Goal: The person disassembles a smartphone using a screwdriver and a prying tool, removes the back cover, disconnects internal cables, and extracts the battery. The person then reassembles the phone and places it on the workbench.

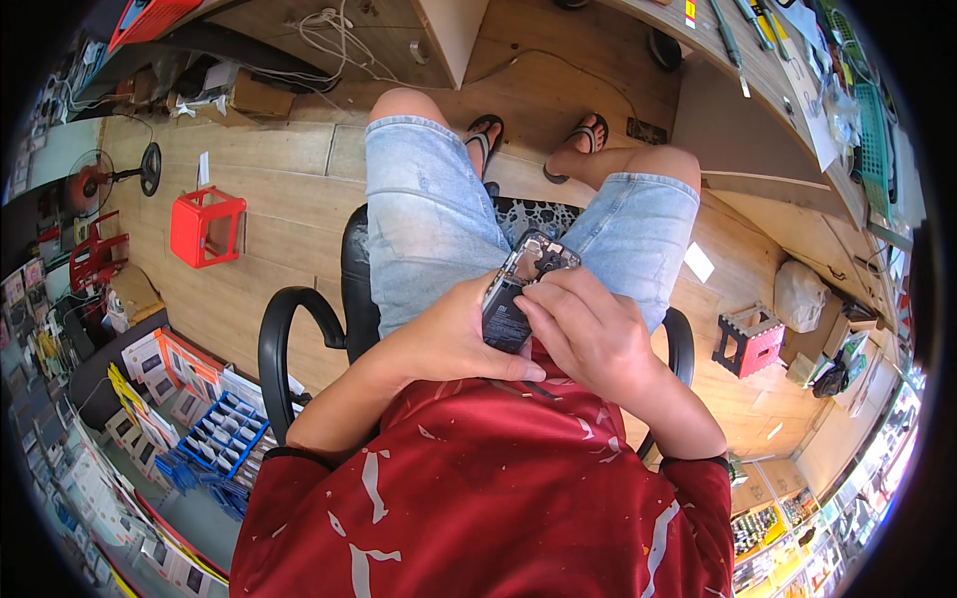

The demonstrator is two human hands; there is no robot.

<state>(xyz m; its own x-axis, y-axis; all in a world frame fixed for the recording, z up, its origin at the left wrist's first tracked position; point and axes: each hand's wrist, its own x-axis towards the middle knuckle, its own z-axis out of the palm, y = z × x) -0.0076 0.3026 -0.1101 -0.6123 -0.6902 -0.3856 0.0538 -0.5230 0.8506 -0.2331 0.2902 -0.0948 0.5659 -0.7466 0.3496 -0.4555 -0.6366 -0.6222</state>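
Far to the left of the black office chair with curved armrests [356, 269] stands a round, red-and-black fan [90, 184]. Nearer the chair on that side is a square, red plastic stool [206, 227], and behind this stool, left of the chair's left armrest, lies a blue plastic compartment tray [257, 439] filled with pale, flat pieces. On the chair sits the person in pale-blue denim shorts [434, 214] and a red shirt with white patches [478, 488].

The left hand [459, 324] is closed around a dark, opened smartphone [512, 287] with its inner parts bared, above the middle of the chair. The smartphone's long axis runs away from the torso and leans slightly right: the end with the black rectangular battery [505, 324] points back to the shirt, the other toward the chair's front edge. The right hand [598, 324] bends over its right side, fingers drawn together at the bared face; whether they pinch anything cannot be told. Right of the chair sits a pink-and-dark folding stool [748, 341], just beside a whitish plastic bag [800, 297].
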